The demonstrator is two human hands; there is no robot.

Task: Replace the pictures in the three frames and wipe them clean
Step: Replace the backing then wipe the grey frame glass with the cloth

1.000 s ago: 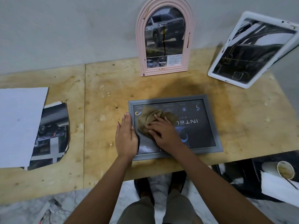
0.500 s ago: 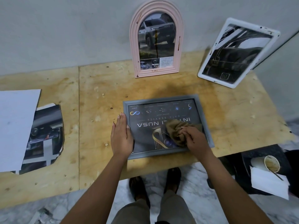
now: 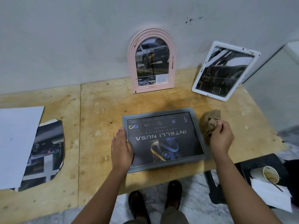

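Clutching the cloth (image 3: pixel 209 122), right hand (image 3: pixel 221 138) sits beside grey frame (image 3: pixel 163 140) — left hand (image 3: pixel 121 147) flat atop.

Three frames (image 3: pixel 152 62) (image 3: pixel 224 70) (image 3: pixel 163 139), two hands (image 3: pixel 121 147) (image 3: pixel 221 138), one cloth (image 3: pixel 209 122), one sheet (image 3: pixel 17 143), one loose print (image 3: pixel 47 151), one cup (image 3: pixel 271 174).

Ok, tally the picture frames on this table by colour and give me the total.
Pink frame: 1
White frame: 1
Grey frame: 1
Total: 3
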